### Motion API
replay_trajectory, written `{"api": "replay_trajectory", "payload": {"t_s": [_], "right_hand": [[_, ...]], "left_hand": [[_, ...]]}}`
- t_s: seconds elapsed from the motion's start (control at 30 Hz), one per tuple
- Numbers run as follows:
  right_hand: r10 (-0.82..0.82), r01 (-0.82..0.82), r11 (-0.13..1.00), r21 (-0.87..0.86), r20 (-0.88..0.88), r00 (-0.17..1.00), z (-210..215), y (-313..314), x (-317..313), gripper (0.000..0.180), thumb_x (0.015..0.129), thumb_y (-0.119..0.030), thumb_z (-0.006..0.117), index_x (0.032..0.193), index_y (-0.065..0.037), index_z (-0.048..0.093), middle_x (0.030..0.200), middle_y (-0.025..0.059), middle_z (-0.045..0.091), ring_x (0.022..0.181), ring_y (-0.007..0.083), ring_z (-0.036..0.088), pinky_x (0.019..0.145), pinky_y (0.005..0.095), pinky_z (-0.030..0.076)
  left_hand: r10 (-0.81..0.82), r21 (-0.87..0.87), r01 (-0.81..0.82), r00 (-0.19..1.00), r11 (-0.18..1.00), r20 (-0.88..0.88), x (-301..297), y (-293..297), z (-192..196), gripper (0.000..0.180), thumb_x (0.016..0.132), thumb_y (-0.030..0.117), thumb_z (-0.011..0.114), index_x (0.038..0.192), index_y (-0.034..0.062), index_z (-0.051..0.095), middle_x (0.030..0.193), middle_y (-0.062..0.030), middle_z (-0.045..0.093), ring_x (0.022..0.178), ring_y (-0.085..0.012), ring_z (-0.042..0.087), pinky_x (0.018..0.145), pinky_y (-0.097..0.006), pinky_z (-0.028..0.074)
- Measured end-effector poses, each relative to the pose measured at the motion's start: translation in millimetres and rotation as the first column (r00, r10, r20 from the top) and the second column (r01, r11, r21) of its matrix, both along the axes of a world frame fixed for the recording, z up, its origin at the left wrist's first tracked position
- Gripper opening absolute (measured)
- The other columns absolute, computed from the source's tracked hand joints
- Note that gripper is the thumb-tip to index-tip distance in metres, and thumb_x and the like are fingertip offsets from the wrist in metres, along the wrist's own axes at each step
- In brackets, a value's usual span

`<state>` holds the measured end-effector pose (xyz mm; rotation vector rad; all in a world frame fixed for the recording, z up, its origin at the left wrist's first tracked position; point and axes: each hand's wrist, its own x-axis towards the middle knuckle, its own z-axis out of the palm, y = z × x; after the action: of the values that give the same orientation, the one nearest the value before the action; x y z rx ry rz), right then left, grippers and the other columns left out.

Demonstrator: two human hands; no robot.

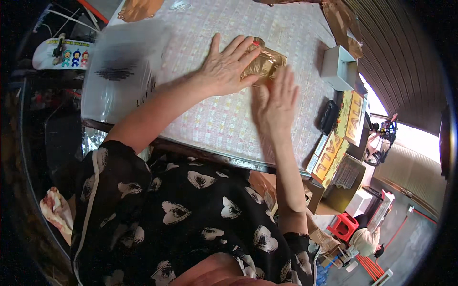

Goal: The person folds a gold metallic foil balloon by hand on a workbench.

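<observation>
A shiny gold foil packet (pixel 269 58) lies flat on the table's checked cloth (pixel 214 121), with a small red spot at its far end. Across its left side my left hand (pixel 228 66) rests palm down, fingers spread, hiding part of it. My right hand (pixel 279 101) is at the packet's near right corner, its fingers stretched out and slightly blurred. Nothing shows in its grasp. Whether its fingertips touch the foil I cannot tell.
Clear plastic bags (pixel 112 45) cover the table's left side. Along the right edge are an open white box (pixel 339 71), a black case (pixel 329 117) and yellow printed cartons (pixel 329 159). Brown paper (pixel 346 26) lies at the far right corner. A person (pixel 366 240) sits beyond, near a red stool (pixel 344 226).
</observation>
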<state>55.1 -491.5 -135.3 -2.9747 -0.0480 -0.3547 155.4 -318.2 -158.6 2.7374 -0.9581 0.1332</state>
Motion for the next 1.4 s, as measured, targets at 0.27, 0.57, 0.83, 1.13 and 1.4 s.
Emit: {"api": "replay_trajectory", "payload": {"t_s": [0.27,0.57,0.83,1.13,1.4], "right_hand": [[0.026,-0.026,0.999,0.047,0.001,1.0,-21.0,0.0,-6.7,0.076,0.107,-0.047,0.046,0.158,0.006,0.027,0.163,0.0262,0.03,0.152,0.0399,0.03,0.123,0.0519,0.024],[0.016,-0.018,0.999,0.037,0.044,0.999,-23.7,0.3,-7.1,0.076,0.107,-0.047,0.046,0.156,0.008,0.028,0.162,0.0263,0.032,0.151,0.0397,0.03,0.123,0.0511,0.024],[0.012,-0.015,0.999,0.037,0.07,0.997,-29.6,-0.6,-7.5,0.076,0.107,-0.048,0.045,0.156,0.008,0.029,0.162,0.0261,0.033,0.15,0.0397,0.032,0.123,0.051,0.025],[0.0,-0.003,0.999,0.047,0.076,0.997,-27.8,0.6,-7.1,0.077,0.107,-0.05,0.044,0.157,0.006,0.028,0.163,0.0236,0.032,0.151,0.0386,0.032,0.123,0.0506,0.025],[0.001,-0.006,0.998,0.064,0.082,0.997,-28.6,0.6,-7.0,0.078,0.106,-0.049,0.045,0.158,0.005,0.025,0.164,0.0227,0.031,0.151,0.0377,0.031,0.123,0.0503,0.025]], "left_hand": [[-0.008,-0.217,0.002,1.0,0.976,-0.023,3.3,-1.3,-0.7,0.079,0.098,0.056,0.057,0.159,0.0123,0.034,0.168,-0.0138,0.027,0.156,-0.0311,0.022,0.123,-0.063,0.01],[0.014,-0.375,0.034,0.992,0.926,0.127,7.4,-3.2,15.7,0.054,0.091,0.044,0.071,0.139,0.022,0.057,0.119,-0.0068,0.063,0.117,-0.0279,0.054,0.1,-0.048,0.033],[0.15,-0.17,-0.154,0.988,0.973,-0.031,14.2,-22.6,44.0,0.056,0.088,0.055,0.071,0.136,0.029,0.06,0.112,-0.0074,0.07,0.112,-0.0293,0.06,0.098,-0.046,0.034],[0.095,-0.35,-0.165,0.973,0.922,-0.208,29.1,-20.8,25.8,0.056,0.077,0.054,0.082,0.121,0.0216,0.072,0.112,-0.0048,0.076,0.109,-0.0282,0.066,0.099,-0.045,0.036],[0.176,-0.321,-0.203,0.978,0.925,-0.113,22.3,-24.2,20.8,0.048,0.073,0.049,0.086,0.105,0.0131,0.08,0.107,-0.0034,0.076,0.1,-0.027,0.067,0.096,-0.044,0.038]]}}
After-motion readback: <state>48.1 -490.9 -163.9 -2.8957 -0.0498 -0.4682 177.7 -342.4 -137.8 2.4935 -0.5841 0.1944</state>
